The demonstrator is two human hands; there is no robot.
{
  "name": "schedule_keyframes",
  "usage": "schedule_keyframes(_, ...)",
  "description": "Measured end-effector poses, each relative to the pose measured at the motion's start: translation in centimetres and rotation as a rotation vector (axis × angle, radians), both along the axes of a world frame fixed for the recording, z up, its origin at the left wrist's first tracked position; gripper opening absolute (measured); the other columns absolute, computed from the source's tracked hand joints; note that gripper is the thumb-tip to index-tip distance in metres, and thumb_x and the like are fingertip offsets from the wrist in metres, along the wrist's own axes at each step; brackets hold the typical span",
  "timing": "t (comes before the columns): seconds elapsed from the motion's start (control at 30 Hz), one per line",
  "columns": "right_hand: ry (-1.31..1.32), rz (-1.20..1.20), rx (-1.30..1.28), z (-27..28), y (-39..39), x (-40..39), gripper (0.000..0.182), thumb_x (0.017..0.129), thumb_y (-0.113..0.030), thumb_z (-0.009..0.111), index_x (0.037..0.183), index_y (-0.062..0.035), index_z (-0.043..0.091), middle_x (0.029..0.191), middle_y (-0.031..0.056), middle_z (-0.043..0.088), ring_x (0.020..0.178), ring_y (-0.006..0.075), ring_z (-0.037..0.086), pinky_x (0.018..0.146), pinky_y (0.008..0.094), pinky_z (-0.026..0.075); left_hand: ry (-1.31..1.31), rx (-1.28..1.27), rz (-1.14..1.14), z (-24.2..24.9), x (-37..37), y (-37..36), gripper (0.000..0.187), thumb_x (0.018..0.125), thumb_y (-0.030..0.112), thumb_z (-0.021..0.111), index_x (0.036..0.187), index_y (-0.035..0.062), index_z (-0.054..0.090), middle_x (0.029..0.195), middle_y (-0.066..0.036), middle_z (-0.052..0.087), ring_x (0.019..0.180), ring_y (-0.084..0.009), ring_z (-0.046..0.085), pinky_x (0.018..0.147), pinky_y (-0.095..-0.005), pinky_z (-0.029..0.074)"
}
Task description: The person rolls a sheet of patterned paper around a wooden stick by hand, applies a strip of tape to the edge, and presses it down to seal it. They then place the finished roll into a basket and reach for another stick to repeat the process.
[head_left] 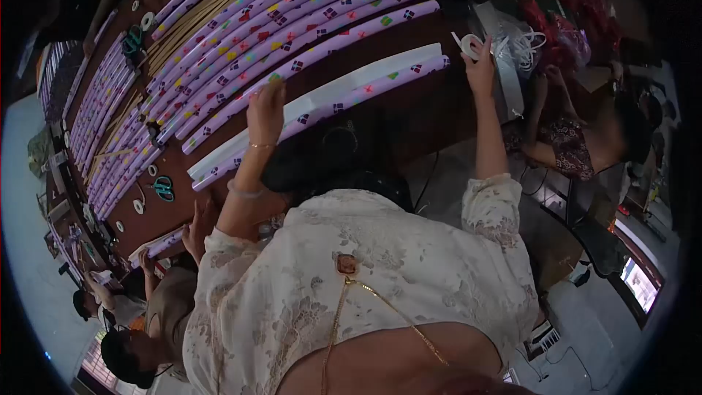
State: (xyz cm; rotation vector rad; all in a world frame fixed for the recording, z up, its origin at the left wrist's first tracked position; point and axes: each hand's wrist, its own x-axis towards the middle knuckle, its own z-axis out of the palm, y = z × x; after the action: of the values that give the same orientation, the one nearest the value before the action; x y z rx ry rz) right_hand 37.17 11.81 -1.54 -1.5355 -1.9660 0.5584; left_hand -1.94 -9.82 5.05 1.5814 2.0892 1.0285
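Note:
My right hand (pixel 480 73) is closed on a roll of white tape (pixel 472 48), with a short loose end sticking out from it. The fingers of my left hand (pixel 265 113) are drawn together above the table; whether something small is between them I cannot make out. Below both hands lies a partly rolled sheet of purple wrapping paper (pixel 351 97) printed with small colourful gift shapes. Its white inner side (pixel 373 68) shows along the far edge.
Several finished purple paper rolls (pixel 307 33) lie beyond on the brown table (pixel 175 212). Teal scissors (pixel 163 189) and tape rolls are at left. White strips (pixel 528 47) lie in a heap at right. Co-workers (pixel 164 307) sit at left, and another person (pixel 574 146) at right.

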Motion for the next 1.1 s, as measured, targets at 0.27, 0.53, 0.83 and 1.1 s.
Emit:
schedule_keyframes(0.27,-0.592,-0.18,0.12,1.9,-1.5,-2.7,0.058,0.074,-0.009,0.057,0.128,-0.0085,0.035,0.116,0.014,0.04,0.099,0.0318,0.042,0.087,0.0451,0.03,0.135,-0.11,-0.016,-1.8,-4.6,-9.3,0.019,0.08,0.007,0.052,0.096,0.0064,0.061,0.095,-0.011,0.06,0.089,-0.0277,0.056,0.076,-0.0356,0.045)
schedule_keyframes(0.53,-0.421,-0.246,0.138,-1.1,-0.1,-5.3,0.033,0.075,-0.011,0.056,0.107,-0.005,0.052,0.106,0.0157,0.044,0.097,0.0326,0.046,0.079,0.04,0.04,0.067,-0.226,0.003,-5.6,-6.4,-8.2,0.018,0.073,0.007,0.057,0.091,0.0056,0.062,0.087,-0.011,0.06,0.077,-0.0243,0.059,0.07,-0.0345,0.046)
schedule_keyframes(0.83,-0.257,0.254,-0.061,1.3,-7.7,-16.5,0.02,0.067,-0.03,0.07,0.072,-0.0139,0.059,0.086,0.0037,0.05,0.087,0.025,0.051,0.078,0.0452,0.038,0.048,-0.327,0.215,-7.0,-6.2,-7.2,0.016,0.063,0.009,0.068,0.077,0.0061,0.061,0.073,-0.009,0.058,0.068,-0.0243,0.057,0.063,-0.0336,0.046)
schedule_keyframes(1.1,-0.384,0.187,-0.337,-0.3,-4.3,-14.8,0.024,0.063,-0.04,0.07,0.075,-0.0217,0.064,0.087,0.0012,0.05,0.088,0.0227,0.052,0.08,0.0485,0.034,0.027,-0.51,0.299,-6.2,-6.4,-6.4,0.021,0.061,0.012,0.073,0.078,0.0058,0.062,0.069,-0.007,0.062,0.066,-0.0183,0.06,0.062,-0.0305,0.048)
